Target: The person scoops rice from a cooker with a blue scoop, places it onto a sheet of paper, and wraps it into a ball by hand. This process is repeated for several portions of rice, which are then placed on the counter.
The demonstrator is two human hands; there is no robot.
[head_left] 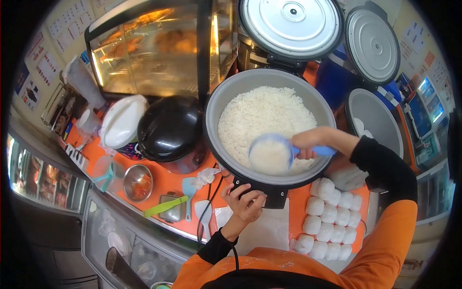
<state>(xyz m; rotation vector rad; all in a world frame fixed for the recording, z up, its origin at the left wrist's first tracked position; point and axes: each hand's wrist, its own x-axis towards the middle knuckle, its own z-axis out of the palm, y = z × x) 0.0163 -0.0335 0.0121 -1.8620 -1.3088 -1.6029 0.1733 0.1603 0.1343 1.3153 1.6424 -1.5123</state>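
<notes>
My right hand (310,140) grips the handle of a blue plastic scoop (325,151). Its round bowl lies low over the white cooked rice (262,108), with whitish contents inside. The rice fills much of a large grey-lined rice cooker (214,103), whose lid (292,36) stands raised behind it. At the cooker's front, my left hand (245,203) touches the casing below the rim, fingers bent and apart, with nothing visible in it. Several white wrapped bundles (327,226) sit in rows on the orange counter below my right forearm.
A second open cooker (378,113) stands right. Left are a black lidded cooker (169,127), a white-lidded pot (124,120), a metal bowl (138,183), a blue spatula (188,197), a white paddle (204,219) and green tongs (165,206). Behind stands a lit food display case (149,53).
</notes>
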